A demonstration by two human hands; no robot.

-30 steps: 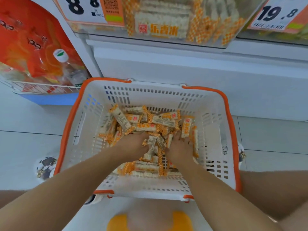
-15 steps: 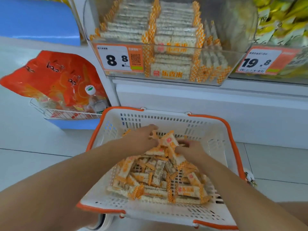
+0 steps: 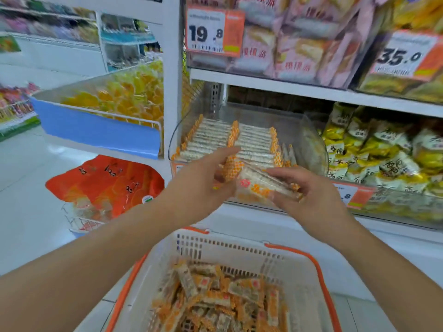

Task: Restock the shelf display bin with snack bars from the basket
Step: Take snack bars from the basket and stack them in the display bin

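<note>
Both hands raised in front of the clear display bin [image 3: 309, 130], above the basket [image 3: 239, 248]. Left hand [image 3: 203, 173] and right hand [image 3: 309, 195] grip one bunch of snack bars [image 3: 259, 180] between them, fingers curled round its ends (exact count unreadable, blurred). Bin already holds neat rows of stocked bars [image 3: 239, 140]. Loose bars [image 3: 215, 300] fill the basket bottom.

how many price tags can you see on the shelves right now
3. The 19.8 tag is on the upper shelf's left bin, the 35.0 tag on the upper shelf's right bin, and a partly hidden tag sits on the lower bin behind the right hand. Others may be hidden.
</note>
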